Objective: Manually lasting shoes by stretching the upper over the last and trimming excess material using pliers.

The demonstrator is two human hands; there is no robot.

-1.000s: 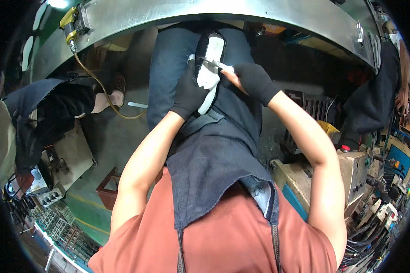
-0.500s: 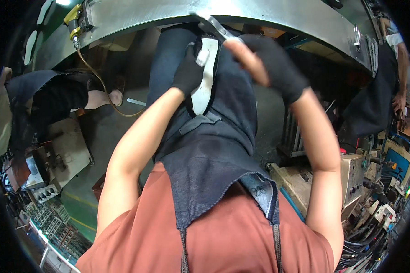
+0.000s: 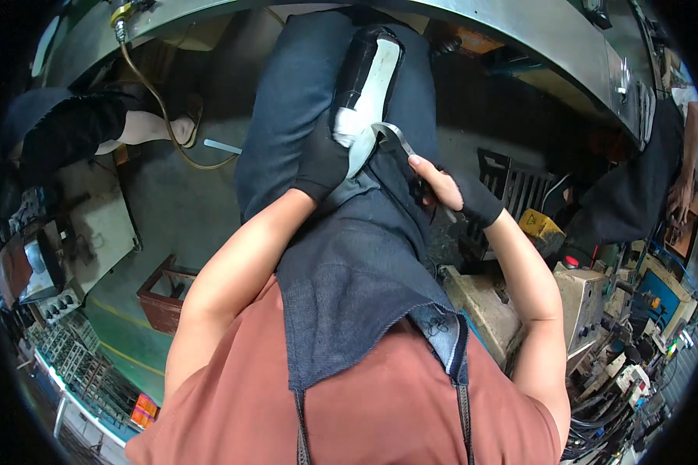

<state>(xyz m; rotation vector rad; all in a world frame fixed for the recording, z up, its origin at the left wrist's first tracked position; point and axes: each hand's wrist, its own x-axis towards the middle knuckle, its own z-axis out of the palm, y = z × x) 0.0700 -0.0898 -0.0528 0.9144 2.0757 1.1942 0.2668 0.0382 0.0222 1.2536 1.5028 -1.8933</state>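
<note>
A black shoe upper with a long white sole (image 3: 380, 74) lies bottom up along my lap, on the dark denim apron. My left hand (image 3: 323, 159), in a black fingerless glove with a white-wrapped thumb, grips it at its near end. The thumb presses on the white sole. My right hand (image 3: 450, 190), also gloved in black, is closed around the handles of metal pincers (image 3: 395, 138). Their curved head touches or nearly touches the near right edge of the sole, beside my left thumb. The shoe's underside is hidden against my lap.
A metal workbench edge (image 3: 473, 17) curves across the far side. An air hose (image 3: 153, 97) hangs at the left, near another person's leg (image 3: 151, 128). A brown stool (image 3: 163, 298) stands at lower left, machinery (image 3: 582, 302) at right. Another person's arm (image 3: 690, 147) shows far right.
My right hand came down toward me, bringing the pincers from above the shoe's far end to its near end. My left hand shifted nearer along the shoe. The whole view tilted slightly.
</note>
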